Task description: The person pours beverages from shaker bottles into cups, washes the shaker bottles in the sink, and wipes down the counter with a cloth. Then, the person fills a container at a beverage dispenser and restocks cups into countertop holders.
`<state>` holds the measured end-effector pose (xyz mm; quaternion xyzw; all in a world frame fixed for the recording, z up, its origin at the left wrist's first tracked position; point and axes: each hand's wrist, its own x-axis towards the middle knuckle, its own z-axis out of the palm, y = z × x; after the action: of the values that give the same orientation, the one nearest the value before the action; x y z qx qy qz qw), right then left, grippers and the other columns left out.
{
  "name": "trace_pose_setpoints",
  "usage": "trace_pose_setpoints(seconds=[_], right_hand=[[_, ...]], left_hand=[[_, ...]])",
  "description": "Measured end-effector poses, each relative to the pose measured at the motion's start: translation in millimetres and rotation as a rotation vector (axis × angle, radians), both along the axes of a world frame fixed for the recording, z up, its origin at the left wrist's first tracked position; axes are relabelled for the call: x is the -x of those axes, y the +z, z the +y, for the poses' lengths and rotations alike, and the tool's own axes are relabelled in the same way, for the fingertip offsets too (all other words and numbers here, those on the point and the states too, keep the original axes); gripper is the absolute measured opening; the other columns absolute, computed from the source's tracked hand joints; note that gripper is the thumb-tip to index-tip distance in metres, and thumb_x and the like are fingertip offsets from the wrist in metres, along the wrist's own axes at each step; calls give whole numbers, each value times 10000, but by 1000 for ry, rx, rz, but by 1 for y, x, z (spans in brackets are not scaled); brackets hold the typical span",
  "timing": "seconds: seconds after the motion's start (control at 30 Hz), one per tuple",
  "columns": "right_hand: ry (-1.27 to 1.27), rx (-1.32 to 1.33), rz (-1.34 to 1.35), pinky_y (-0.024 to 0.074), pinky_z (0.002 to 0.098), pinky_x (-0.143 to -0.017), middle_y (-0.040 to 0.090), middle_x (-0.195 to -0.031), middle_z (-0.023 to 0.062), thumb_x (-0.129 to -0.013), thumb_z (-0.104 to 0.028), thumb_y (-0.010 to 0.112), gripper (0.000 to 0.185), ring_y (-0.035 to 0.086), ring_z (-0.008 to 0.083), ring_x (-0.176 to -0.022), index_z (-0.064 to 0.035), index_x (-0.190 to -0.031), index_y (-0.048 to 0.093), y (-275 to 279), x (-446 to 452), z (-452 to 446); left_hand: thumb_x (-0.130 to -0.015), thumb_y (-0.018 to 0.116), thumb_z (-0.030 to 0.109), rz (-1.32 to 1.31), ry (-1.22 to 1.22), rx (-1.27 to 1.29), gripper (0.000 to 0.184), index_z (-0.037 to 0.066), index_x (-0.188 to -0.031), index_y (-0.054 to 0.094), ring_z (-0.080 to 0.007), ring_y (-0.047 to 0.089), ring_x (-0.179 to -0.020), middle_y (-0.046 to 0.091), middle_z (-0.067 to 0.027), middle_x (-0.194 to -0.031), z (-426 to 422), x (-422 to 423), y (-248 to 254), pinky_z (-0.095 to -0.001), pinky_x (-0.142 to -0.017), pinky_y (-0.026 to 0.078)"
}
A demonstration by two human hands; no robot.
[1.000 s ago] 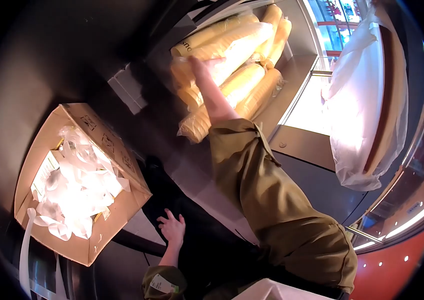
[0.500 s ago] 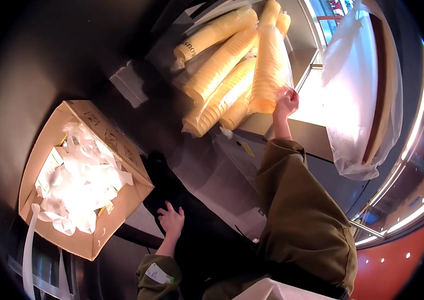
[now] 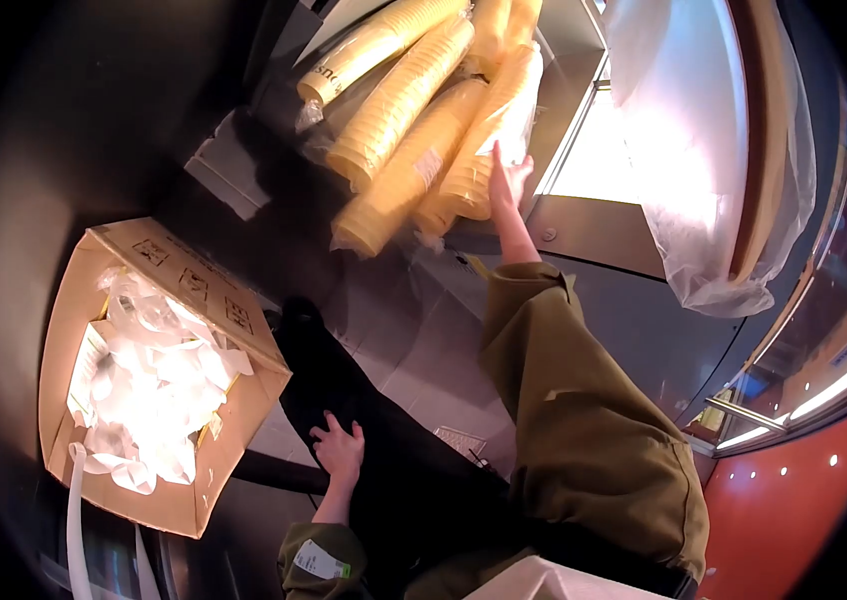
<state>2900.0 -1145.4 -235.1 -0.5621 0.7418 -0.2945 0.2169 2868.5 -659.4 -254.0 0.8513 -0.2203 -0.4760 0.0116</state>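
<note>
Several stacks of yellow cups in clear plastic sleeves lie side by side at the top centre. My right hand [image 3: 511,178] touches the right side of the front right cup stack [image 3: 484,150], fingers apart and pointing up along it. Left of that lie another sleeved stack [image 3: 409,175] and a further one [image 3: 399,105]; a printed stack [image 3: 374,50] is at the upper left. Lower down, my left hand [image 3: 341,450] rests on my dark-clothed leg [image 3: 384,470], its fingers spread and holding nothing.
An open cardboard box [image 3: 179,275] with crumpled white strips [image 3: 154,380] stands at the left. A large plastic-wrapped item [image 3: 684,130] hangs at the upper right beside a bright panel. A metal ledge [image 3: 594,235] runs below the stacks.
My right hand has let go of the sleeve's end and moved left onto the stack. That stack has shifted left beside the others. My left hand stays on the leg.
</note>
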Motion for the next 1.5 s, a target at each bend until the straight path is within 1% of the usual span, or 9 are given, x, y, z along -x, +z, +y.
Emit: trace_pose_setpoints(seconds=[0.13, 0.23, 0.37, 0.57, 0.6, 0.8, 1.33, 1.43, 1.5], right_hand=[[9, -381, 300, 388, 398, -890, 410, -1212, 237, -600, -416, 732, 1065, 435, 326, -1121, -54, -1319, 35, -17, -9, -9], [131, -352, 170, 469, 355, -765, 461, -1097, 206, -591, -334, 751, 1033, 538, 273, -947, 50, -1265, 68, -20, -4, -20], [293, -661, -895, 498, 439, -746, 564, -997, 158, -785, -312, 583, 488, 576, 265, -876, 25, -1114, 453, 36, -6, 0], [230, -764, -924, 454, 360, -813, 528, -1111, 147, -849, -325, 488, 502, 528, 222, -998, -1, -1218, 384, 142, 36, 149], [359, -1047, -1265, 452, 361, -829, 522, -1121, 148, -853, -321, 482, 504, 527, 229, -1003, -1, -1227, 373, 149, 55, 153], [356, -734, -949, 446, 396, -849, 482, -1167, 161, -846, -284, 489, 524, 519, 270, -1021, -33, -1271, 313, 150, 36, 170], [236, -190, -798, 528, 374, -709, 574, -958, 106, -784, -253, 626, 438, 586, 237, -836, 21, -1092, 477, 44, -111, -23], [330, -253, -629, 332, 415, -947, 375, -1264, 142, -803, -433, 565, 640, 333, 269, -1192, -36, -1261, 360, 26, -124, -20], [447, -84, -179, 301, 420, -960, 329, -1270, 217, -774, -414, 585, 696, 323, 335, -1182, -24, -1281, 310, -1, -109, 8]], left_hand=[[-764, 510, 452, 33, 18, -15, 604, 98, -1236, 380, -405, 573, -731, 453, -308, -1013, 3, -2, -3, -422, -634, 490], [-764, 505, 466, 66, 35, -14, 616, 106, -1246, 369, -404, 573, -740, 442, -319, -1035, 3, -7, -2, -417, -639, 492], [-769, 491, 491, 130, 92, 5, 637, 124, -1267, 340, -419, 566, -768, 432, -324, -1055, 12, -15, -3, -442, -668, 483], [-796, 409, 558, 367, 184, -103, 741, 161, -1364, 147, -457, 507, -948, 336, -342, -1202, 33, -17, 2, -464, -819, 427], [-804, 405, 545, 340, 172, -106, 735, 131, -1358, 156, -456, 513, -939, 341, -346, -1200, 40, -13, 4, -461, -809, 434], [-850, 398, 449, 29, 11, -46, 664, -54, -1268, 288, -415, 591, -765, 466, -349, -1081, 41, 23, -16, -398, -667, 502], [-841, 430, 425, -215, -222, -44, 525, 11, -1163, 432, -343, 594, -632, 512, -309, -984, 33, 40, -8, -343, -558, 503], [-832, 442, 426, -203, -206, -27, 520, 20, -1157, 441, -335, 592, -623, 515, -298, -975, 36, 40, -8, -340, -557, 502], [-826, 453, 425, -191, -204, -32, 518, 24, -1154, 446, -335, 591, -619, 519, -290, -962, 34, 37, -8, -342, -557, 501]])
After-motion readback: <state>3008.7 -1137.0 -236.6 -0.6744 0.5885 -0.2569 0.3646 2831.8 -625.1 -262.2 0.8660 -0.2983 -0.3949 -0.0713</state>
